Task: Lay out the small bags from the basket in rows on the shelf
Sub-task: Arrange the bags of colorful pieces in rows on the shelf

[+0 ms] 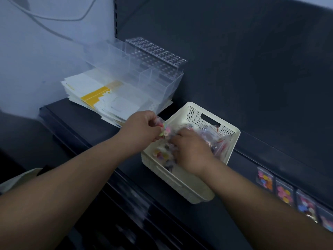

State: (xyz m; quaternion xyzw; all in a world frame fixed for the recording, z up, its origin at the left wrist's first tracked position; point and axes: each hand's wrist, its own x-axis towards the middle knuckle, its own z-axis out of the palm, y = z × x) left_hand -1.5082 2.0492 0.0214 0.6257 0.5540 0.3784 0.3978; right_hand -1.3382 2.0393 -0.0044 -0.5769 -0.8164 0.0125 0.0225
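Observation:
A cream perforated basket (207, 120) sits on the dark shelf (86, 121), full of small clear bags of coloured buttons (219, 139). My left hand (142, 129) pinches one small bag of pastel buttons (164, 129) above the basket's left rim. My right hand (191, 152) reaches down into the basket with its fingers curled among the bags there; what it grips is hidden. A row of several laid-out bags (284, 193) lies along the shelf at the lower right.
A stack of white and yellow papers (100, 94) lies left of the basket, with a clear acrylic organiser (144, 69) on top. The dark back panel (252, 69) rises behind the shelf. A pale wall with a cable is at the upper left.

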